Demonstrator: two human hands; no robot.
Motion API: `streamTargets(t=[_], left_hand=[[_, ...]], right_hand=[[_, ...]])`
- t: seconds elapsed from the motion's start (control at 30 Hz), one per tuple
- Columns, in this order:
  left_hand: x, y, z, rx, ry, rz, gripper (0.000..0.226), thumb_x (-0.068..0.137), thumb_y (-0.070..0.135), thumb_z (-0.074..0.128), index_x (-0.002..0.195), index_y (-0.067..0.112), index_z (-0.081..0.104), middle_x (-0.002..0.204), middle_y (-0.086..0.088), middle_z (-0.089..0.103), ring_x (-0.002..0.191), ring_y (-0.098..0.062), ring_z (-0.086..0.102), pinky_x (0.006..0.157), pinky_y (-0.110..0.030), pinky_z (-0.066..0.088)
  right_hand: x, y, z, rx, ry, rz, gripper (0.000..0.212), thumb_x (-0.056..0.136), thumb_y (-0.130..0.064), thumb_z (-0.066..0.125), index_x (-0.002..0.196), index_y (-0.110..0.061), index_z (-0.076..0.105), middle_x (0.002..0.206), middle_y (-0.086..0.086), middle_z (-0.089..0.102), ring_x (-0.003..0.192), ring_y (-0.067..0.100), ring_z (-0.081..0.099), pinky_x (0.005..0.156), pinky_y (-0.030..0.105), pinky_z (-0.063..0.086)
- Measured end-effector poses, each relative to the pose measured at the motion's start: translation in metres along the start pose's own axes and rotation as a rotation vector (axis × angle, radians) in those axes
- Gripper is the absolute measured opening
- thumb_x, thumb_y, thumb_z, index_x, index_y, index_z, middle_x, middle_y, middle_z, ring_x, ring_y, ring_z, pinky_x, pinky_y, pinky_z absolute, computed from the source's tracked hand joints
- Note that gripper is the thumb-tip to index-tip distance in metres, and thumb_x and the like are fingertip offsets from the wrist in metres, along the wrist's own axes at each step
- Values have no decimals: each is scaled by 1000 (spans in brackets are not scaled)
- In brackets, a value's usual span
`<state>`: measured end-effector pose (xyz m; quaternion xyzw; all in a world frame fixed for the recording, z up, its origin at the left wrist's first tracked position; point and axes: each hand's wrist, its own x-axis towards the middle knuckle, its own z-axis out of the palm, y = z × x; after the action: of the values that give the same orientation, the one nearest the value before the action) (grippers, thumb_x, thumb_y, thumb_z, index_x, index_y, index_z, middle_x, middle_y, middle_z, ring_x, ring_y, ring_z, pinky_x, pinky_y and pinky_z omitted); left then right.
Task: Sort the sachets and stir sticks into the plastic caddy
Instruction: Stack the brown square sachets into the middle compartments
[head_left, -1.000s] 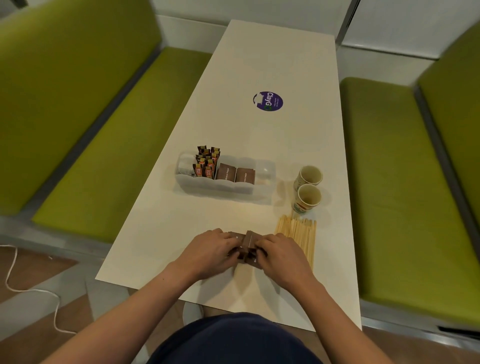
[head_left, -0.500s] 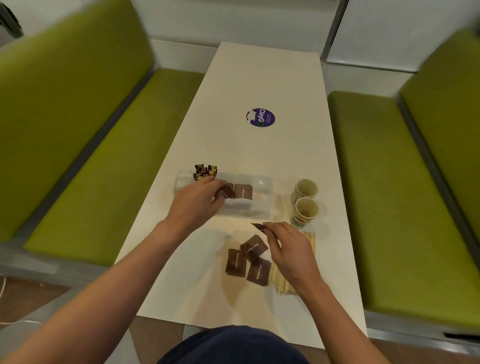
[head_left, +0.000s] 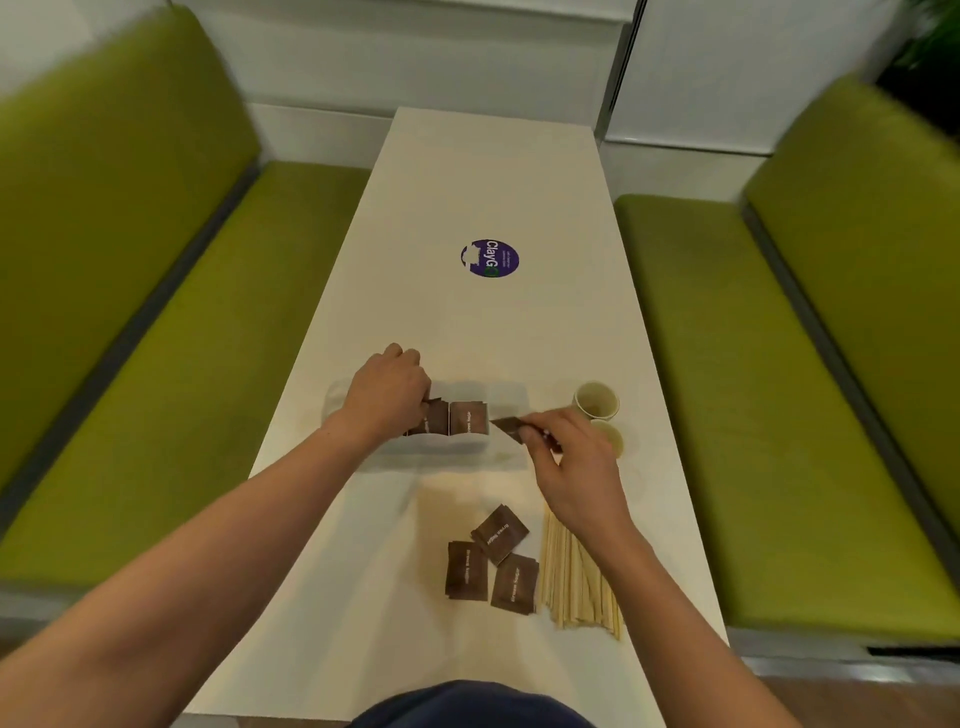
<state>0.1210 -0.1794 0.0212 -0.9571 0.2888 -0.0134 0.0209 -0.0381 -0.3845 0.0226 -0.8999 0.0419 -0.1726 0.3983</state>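
Left hand (head_left: 387, 397) fingers curl among sachets (head_left: 467, 423) in the caddy (head_left: 508, 397), grip unclear; right hand (head_left: 574, 467) fingers pinch a brown sachet (head_left: 509, 427) beside them.

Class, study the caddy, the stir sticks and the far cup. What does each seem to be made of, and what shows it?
Caddy: plastic, by its milky, half see-through walls. Stir sticks: probably wood; pale, matte, thin flat strips. Far cup: likely paper; thin rim, dull cream inside.
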Motion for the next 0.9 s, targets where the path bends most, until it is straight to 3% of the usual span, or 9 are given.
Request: streamTargets(t=[0.17, 0.3, 0.4, 0.57, 0.7, 0.9], left_hand=[[-4, -3, 7, -63, 122, -19, 25, 72, 21, 82, 96, 18, 76, 92, -4, 59, 87, -29, 52, 65, -36, 41], [-23, -2, 0, -153, 260, -67, 19, 81, 23, 76, 99, 16, 77, 93, -4, 61, 86, -29, 53, 67, -38, 45], [-40, -5, 0, -216, 300, -105, 14, 86, 25, 72, 99, 20, 77, 96, -2, 61, 87, -28, 52, 68, -38, 46], [-67, -7, 5, -282, 341, -125, 10, 86, 20, 72, 95, 20, 75, 95, -1, 60, 83, -27, 50, 65, -38, 47], [-79, -3, 8, -287, 317, -132, 11, 84, 17, 74, 95, 20, 75, 97, 0, 60, 86, -26, 51, 67, -37, 47], [-98, 13, 11, -329, 226, -103, 17, 84, 17, 75, 101, 21, 75, 99, 1, 63, 90, -24, 54, 71, -37, 51]], right_hand=[[55, -9, 22, -110, -67, 23, 22, 104, -27, 56, 116, -18, 72, 105, -8, 53, 104, 14, 51, 85, 27, 42], [87, -7, 42, -192, -140, 39, 27, 105, -28, 52, 119, -15, 71, 114, 1, 58, 110, 23, 50, 93, 39, 45], [101, -4, 52, -344, -293, 42, 29, 104, -30, 50, 119, -18, 72, 118, 3, 57, 114, 27, 48, 95, 45, 45], [109, 0, 65, -570, -553, 33, 30, 100, -32, 51, 118, -24, 74, 122, 6, 55, 120, 31, 46, 94, 43, 42], [102, 6, 73, -561, -479, -3, 26, 99, -38, 59, 117, -26, 74, 117, 5, 57, 116, 29, 50, 90, 41, 44], [66, 5, 50, -301, -288, 18, 25, 100, -35, 59, 116, -23, 74, 108, 0, 60, 108, 21, 51, 86, 34, 44]])
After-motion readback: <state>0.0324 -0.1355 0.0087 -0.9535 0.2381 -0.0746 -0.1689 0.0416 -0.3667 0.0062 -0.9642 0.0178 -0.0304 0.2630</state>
